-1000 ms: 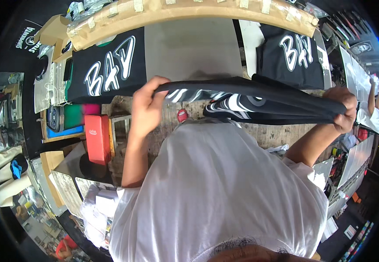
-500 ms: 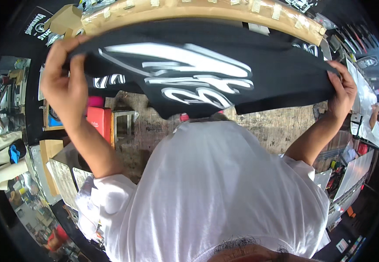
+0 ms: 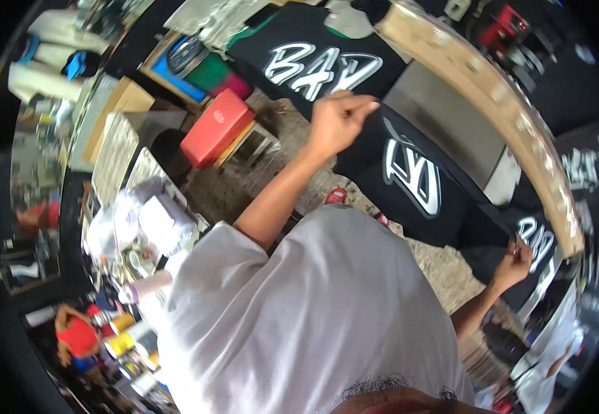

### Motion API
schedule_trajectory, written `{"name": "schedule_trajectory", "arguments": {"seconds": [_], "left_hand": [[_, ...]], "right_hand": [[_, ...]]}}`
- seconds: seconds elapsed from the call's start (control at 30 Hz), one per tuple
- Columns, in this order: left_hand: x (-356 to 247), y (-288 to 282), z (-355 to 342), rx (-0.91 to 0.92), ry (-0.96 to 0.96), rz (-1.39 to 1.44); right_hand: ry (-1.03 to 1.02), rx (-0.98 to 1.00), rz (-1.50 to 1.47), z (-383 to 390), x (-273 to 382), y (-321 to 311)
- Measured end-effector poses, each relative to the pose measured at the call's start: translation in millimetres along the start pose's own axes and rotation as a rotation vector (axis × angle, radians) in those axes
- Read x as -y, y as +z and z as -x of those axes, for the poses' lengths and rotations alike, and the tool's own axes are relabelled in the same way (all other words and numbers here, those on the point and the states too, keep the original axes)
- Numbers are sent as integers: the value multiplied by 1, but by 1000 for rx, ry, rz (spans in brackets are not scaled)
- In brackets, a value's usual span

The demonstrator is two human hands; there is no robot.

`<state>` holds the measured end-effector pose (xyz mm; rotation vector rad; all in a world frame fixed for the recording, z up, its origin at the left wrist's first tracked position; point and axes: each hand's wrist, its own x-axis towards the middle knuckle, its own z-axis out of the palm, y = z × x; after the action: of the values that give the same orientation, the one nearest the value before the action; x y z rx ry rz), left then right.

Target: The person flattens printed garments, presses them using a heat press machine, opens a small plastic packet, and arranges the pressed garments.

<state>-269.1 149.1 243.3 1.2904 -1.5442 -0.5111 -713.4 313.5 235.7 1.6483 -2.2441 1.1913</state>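
Note:
A black garment (image 3: 444,207) with large white outlined lettering hangs stretched between my two hands, in front of me. My left hand (image 3: 337,124) pinches its upper edge at the left end. At the far right end, my right hand (image 3: 513,265) grips the other corner between thumb and fingers. Beyond my left hand lies another black garment (image 3: 292,41) with similar white lettering and a bit of green trim. A third lettered black garment (image 3: 526,207) lies just past my right hand. A grey flat board (image 3: 444,114) shows behind the stretched cloth.
A long, curved-looking cardboard piece (image 3: 493,103) with tape runs along the far side. To the left, a red box (image 3: 220,124) sits on a wooden stool (image 3: 251,145). Plastic-wrapped items and a bottle (image 3: 146,286) crowd the lower left. A person in red (image 3: 78,334) is farther off.
My view has turned, so the far cardboard now slants down to the right. The garment, held raised and spread before, now slants lower to the right, still between both hands.

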Motion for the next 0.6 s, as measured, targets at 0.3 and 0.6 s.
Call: {"name": "schedule_trajectory", "arguments": {"seconds": [0.3, 0.6], "left_hand": [[132, 129, -100, 312, -311, 698], [210, 269, -187, 340, 37, 297]], "right_hand": [[492, 64, -1161, -87, -43, 152], [494, 180, -819, -158, -139, 286]]}}
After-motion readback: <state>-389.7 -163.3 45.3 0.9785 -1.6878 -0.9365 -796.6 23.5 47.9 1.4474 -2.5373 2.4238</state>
